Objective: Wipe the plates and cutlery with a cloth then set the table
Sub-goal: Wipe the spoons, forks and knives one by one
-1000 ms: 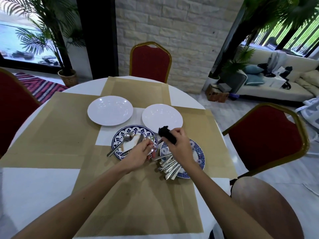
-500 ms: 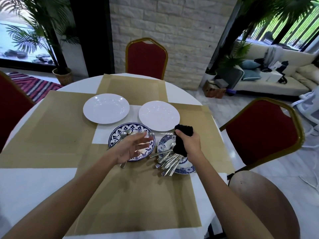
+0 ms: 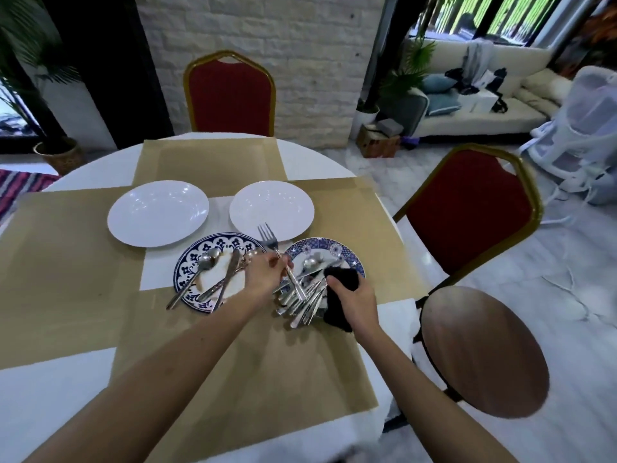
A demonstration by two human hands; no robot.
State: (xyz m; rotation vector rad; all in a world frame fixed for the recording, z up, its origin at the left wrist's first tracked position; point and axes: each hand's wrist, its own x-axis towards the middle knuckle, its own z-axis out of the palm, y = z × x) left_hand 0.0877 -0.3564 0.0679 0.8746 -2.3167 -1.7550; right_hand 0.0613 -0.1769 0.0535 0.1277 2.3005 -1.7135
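My left hand (image 3: pixel 263 275) pinches a fork (image 3: pixel 268 240) by its handle, tines pointing away, above the gap between two blue-patterned plates. My right hand (image 3: pixel 355 300) grips a black cloth (image 3: pixel 340 295) at the near right rim of the right blue plate (image 3: pixel 337 250). A heap of several pieces of silver cutlery (image 3: pixel 305 300) lies on that plate. The left blue plate (image 3: pixel 195 257) holds a spoon (image 3: pixel 203 262), a knife and other cutlery. Two plain white plates (image 3: pixel 157 212) (image 3: pixel 272 210) sit further back.
The round white table (image 3: pixel 43 382) is covered with tan placemats (image 3: pixel 70 235). Red chairs stand at the far side (image 3: pixel 230 95) and at the right (image 3: pixel 470 208). A round wooden stool (image 3: pixel 484 349) is close by my right arm.
My left hand, empty and open half a second ago, now holds a fork lifted from the right plate. My right hand with the cloth has dropped to the plate's near edge.
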